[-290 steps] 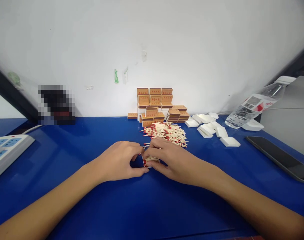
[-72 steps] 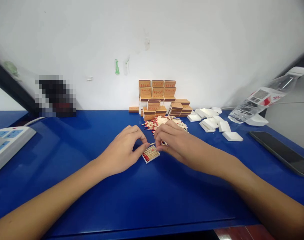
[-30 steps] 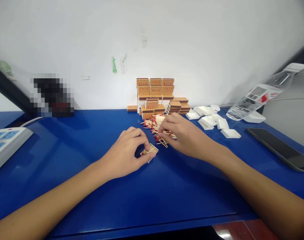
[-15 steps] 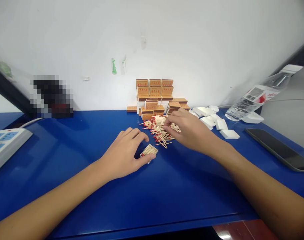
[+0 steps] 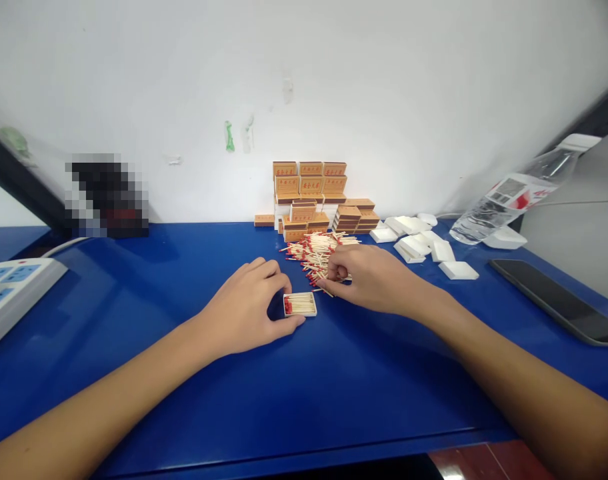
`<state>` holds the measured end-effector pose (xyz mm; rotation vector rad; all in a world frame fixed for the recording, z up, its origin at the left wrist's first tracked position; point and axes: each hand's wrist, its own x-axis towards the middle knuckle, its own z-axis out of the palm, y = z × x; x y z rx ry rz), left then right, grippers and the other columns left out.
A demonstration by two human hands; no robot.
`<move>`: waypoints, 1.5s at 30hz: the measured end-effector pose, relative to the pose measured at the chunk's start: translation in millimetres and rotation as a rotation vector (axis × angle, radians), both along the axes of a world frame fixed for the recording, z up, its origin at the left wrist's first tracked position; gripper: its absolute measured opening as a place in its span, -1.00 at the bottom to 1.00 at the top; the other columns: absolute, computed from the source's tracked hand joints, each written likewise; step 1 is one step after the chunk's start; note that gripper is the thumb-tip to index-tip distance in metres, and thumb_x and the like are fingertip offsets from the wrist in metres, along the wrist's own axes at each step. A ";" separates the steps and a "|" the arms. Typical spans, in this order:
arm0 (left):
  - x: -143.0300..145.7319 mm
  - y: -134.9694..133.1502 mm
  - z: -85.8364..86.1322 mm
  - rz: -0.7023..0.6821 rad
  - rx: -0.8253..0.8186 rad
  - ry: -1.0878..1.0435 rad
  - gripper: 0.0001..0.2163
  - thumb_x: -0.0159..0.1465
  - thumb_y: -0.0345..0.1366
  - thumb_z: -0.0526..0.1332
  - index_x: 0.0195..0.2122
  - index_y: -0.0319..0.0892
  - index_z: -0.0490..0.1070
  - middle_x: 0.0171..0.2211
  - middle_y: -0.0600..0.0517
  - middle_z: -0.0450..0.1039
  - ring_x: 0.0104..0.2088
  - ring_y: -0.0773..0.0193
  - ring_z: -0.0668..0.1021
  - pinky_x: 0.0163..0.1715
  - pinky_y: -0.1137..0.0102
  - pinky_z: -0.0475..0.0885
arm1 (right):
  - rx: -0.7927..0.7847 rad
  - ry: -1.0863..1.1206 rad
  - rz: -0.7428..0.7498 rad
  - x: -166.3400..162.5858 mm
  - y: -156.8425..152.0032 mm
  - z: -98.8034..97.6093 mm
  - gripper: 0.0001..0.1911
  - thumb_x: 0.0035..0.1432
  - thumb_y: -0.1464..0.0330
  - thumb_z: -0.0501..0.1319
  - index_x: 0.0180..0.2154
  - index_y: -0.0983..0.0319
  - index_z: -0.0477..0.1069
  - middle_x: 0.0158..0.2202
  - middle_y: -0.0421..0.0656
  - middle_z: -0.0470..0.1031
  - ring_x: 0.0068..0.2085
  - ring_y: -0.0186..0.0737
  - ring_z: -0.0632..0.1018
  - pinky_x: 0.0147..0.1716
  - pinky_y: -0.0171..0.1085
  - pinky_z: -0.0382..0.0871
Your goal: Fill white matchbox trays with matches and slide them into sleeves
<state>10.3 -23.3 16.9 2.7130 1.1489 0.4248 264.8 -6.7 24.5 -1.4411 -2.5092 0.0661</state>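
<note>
A small white matchbox tray (image 5: 301,305) lies flat on the blue table, filled with red-headed matches. Around its left end are the thumb and forefinger of my left hand (image 5: 244,307), the thumb along the near side and the forefinger at the far corner. My right hand (image 5: 374,277) has its fingers curled and pinched at the near right edge of a loose match pile (image 5: 309,253). A match or two shows at its fingertips, just right of the tray; how many it holds is hidden.
Stacked orange matchboxes (image 5: 311,187) stand against the wall behind the pile. Several white trays (image 5: 414,245) lie to the right, beside a tilted plastic bottle (image 5: 519,190) and a phone (image 5: 554,297). A power strip (image 5: 19,287) sits at far left.
My right hand has come nearer and left, from over the pile to its near edge, fingers more curled. The tray, tilted before, now lies flat and level by my left hand.
</note>
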 end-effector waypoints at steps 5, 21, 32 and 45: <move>-4.5 5.0 0.9 -0.045 -0.040 -0.027 -0.69 0.30 -0.01 0.35 -0.14 -0.15 0.53 -0.18 -0.04 0.45 -0.11 0.04 0.46 -0.04 0.12 0.43 | -0.040 0.003 0.045 2.4 0.8 0.6 -0.80 0.29 0.40 0.24 -0.42 0.21 0.36 -0.41 -0.16 0.51 -0.38 -0.25 0.42 -0.37 -0.24 0.16; -7.6 12.4 -1.6 -0.125 -0.044 -0.040 -0.55 0.30 0.10 0.35 -0.03 -0.19 0.55 -0.14 -0.06 0.51 -0.06 0.04 0.50 -0.01 0.14 0.46 | -0.092 0.108 0.327 -19.5 -22.7 0.5 -0.80 0.44 0.30 0.21 -0.23 0.24 0.53 -0.25 -0.13 0.47 -0.26 -0.22 0.49 -0.26 -0.24 0.29; -8.7 12.5 1.8 -0.139 -0.057 -0.031 -0.62 0.34 0.06 0.33 -0.13 -0.20 0.51 -0.17 -0.05 0.50 -0.11 0.08 0.50 -0.07 0.16 0.46 | -0.198 0.186 0.355 -19.0 -26.2 3.8 -0.84 0.43 0.38 0.17 -0.16 0.22 0.53 -0.19 -0.13 0.48 -0.25 -0.26 0.50 -0.22 -0.25 0.31; -7.5 11.2 2.5 -0.122 -0.049 -0.031 -0.62 0.36 0.07 0.31 -0.11 -0.18 0.51 -0.18 -0.05 0.52 -0.11 0.07 0.52 -0.08 0.17 0.46 | -0.162 0.178 0.368 -17.8 -26.3 5.2 -0.86 0.34 0.44 0.20 -0.21 0.22 0.55 -0.27 -0.15 0.43 -0.30 -0.26 0.45 -0.27 -0.25 0.28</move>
